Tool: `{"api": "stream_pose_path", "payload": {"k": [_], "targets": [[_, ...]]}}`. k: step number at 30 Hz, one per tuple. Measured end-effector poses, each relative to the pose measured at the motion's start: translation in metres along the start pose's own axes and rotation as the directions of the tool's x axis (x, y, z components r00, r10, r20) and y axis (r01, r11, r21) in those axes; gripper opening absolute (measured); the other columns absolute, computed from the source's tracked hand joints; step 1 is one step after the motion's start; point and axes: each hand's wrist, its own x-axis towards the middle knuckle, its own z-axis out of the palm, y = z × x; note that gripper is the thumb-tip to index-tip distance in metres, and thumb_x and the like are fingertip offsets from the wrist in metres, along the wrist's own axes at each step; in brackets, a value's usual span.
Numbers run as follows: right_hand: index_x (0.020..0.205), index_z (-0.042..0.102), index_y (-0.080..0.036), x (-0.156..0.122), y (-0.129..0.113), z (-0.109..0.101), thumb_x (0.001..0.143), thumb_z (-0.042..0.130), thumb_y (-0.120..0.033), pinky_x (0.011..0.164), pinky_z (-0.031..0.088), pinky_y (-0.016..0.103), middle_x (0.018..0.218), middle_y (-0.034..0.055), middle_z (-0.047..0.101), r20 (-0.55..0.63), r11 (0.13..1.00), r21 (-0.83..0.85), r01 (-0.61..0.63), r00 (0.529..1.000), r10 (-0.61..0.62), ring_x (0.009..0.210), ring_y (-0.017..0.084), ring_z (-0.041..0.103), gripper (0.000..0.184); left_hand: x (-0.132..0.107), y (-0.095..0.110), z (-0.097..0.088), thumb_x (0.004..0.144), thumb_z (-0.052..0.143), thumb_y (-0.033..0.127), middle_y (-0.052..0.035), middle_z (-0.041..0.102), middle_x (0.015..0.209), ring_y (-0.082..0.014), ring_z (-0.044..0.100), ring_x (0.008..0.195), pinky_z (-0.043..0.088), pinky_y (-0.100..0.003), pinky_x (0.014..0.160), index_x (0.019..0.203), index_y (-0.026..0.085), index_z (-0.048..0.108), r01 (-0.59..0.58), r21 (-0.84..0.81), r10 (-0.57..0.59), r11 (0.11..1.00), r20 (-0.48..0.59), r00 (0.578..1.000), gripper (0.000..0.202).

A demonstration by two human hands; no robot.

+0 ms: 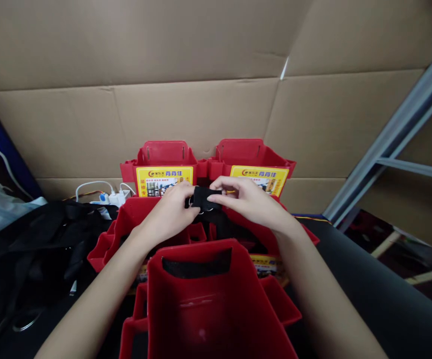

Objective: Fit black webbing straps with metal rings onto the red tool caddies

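Both hands meet over a row of red plastic bins. My left hand (pixel 173 209) and my right hand (pixel 246 198) pinch the two ends of a short black strap (pixel 205 198) with a metal ring at its left end. The strap hangs above the middle red bin (pixel 137 212). Closest to me stands another red bin (pixel 216 309) with a black strip (pixel 197 267) across its back wall. Two more red bins with yellow labels (pixel 164 180) (pixel 259 177) stand behind my hands.
A cardboard wall (pixel 201 114) closes off the back. A pile of black straps and fabric (pixel 40 244) lies at the left, with a white power strip and cables (pixel 113 197) behind it. A grey metal shelf frame (pixel 398 134) rises at the right above a dark surface (pixel 383 294).
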Motion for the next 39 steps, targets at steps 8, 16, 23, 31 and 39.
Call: {"api": "stream_pose_path", "payload": {"k": [8, 16, 23, 31, 39], "targets": [[0.092, 0.047, -0.019, 0.001, -0.003, 0.01, 0.081, 0.053, -0.028, 0.073, 0.046, 0.026, 0.093, 0.0028, 0.053, 0.048, 0.932, 0.36, 0.042, 0.997, -0.064, 0.087, 0.014, 0.053, 0.016, -0.002, 0.006, 0.0, 0.073, 0.048, 0.004, -0.0019, 0.054, 0.076, -0.0142, 0.049, 0.074, 0.04, -0.029, 0.069, 0.072, 0.016, 0.056, -0.086, -0.034, 0.086, 0.996, -0.002, 0.996, 0.014], [0.108, 0.053, -0.019, 0.002, -0.003, 0.013, 0.078, 0.057, -0.03, 0.053, 0.049, 0.021, 0.1, 0.0043, 0.058, 0.122, 0.912, 0.405, -0.071, 0.992, 0.023, 0.063, 0.009, 0.054, 0.033, -0.004, 0.008, -0.003, 0.069, 0.047, 0.002, -0.0032, 0.059, 0.103, -0.0167, 0.053, 0.096, 0.042, -0.032, 0.085, 0.1, 0.021, 0.054, -0.128, -0.166, 0.128, 0.978, -0.011, 0.992, 0.037], [0.095, 0.061, -0.014, 0.005, -0.006, 0.017, 0.077, 0.056, -0.025, 0.05, 0.047, 0.02, 0.076, 0.0017, 0.062, 0.099, 0.902, 0.387, -0.19, 0.981, 0.164, 0.051, 0.007, 0.054, 0.022, -0.006, 0.008, 0.001, 0.066, 0.052, 0.005, -0.0038, 0.056, 0.09, -0.0165, 0.052, 0.084, 0.043, -0.031, 0.075, 0.093, 0.017, 0.05, 0.017, 0.122, 0.012, 0.992, -0.231, 0.973, 0.029], [0.081, 0.061, -0.012, 0.005, -0.007, 0.015, 0.072, 0.058, -0.018, 0.043, 0.04, 0.016, 0.053, -0.0032, 0.057, 0.034, 0.886, 0.402, -0.233, 0.97, 0.239, 0.04, 0.005, 0.048, 0.011, -0.009, 0.013, 0.0, 0.072, 0.057, 0.025, -0.0004, 0.058, 0.064, -0.0129, 0.051, 0.057, 0.04, -0.027, 0.058, 0.07, 0.016, 0.054, 0.182, 0.185, -0.146, 0.966, -0.19, 0.971, 0.009], [0.07, 0.058, -0.012, 0.007, -0.007, 0.02, 0.063, 0.057, -0.009, 0.035, 0.035, 0.014, 0.048, -0.0035, 0.055, 0.004, 0.848, 0.46, -0.264, 0.955, 0.296, 0.036, 0.004, 0.045, 0.007, -0.005, 0.014, -0.002, 0.07, 0.052, 0.018, -0.0007, 0.063, 0.064, -0.0121, 0.057, 0.06, 0.042, -0.024, 0.057, 0.067, 0.016, 0.06, 0.181, -0.016, -0.182, 0.983, -0.012, 0.983, 0.009]]}}
